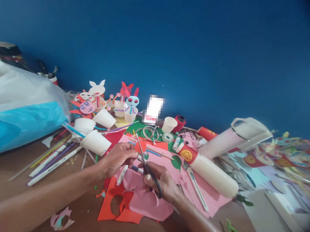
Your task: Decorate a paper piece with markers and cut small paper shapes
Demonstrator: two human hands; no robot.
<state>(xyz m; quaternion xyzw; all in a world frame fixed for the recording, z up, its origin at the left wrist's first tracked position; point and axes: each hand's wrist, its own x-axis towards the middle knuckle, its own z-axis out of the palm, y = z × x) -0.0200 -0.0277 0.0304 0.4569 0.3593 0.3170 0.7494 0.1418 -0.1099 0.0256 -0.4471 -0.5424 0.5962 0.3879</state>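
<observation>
My right hand (162,181) grips a pair of black-handled scissors (142,149), whose metal blades point up and away from me. To their left, my left hand (121,158) is closed in a pinch close to the blades. Whatever its fingertips hold is too small to make out. Beneath both hands lie pink paper sheets (150,203) and an orange-red sheet with a cut-out hole (107,205). A white-capped marker (122,175) rests by my left hand. A utility knife (197,189) lies on pink paper to the right of my right hand.
Paper-cup figures (130,110) and tipped white cups (96,142) stand at the back left. A long stack of paper cups (212,170) lies at the right, before a white jug (223,137). A blue-and-white bag (23,116) bulges at the left. Several markers (53,167) lie beside it.
</observation>
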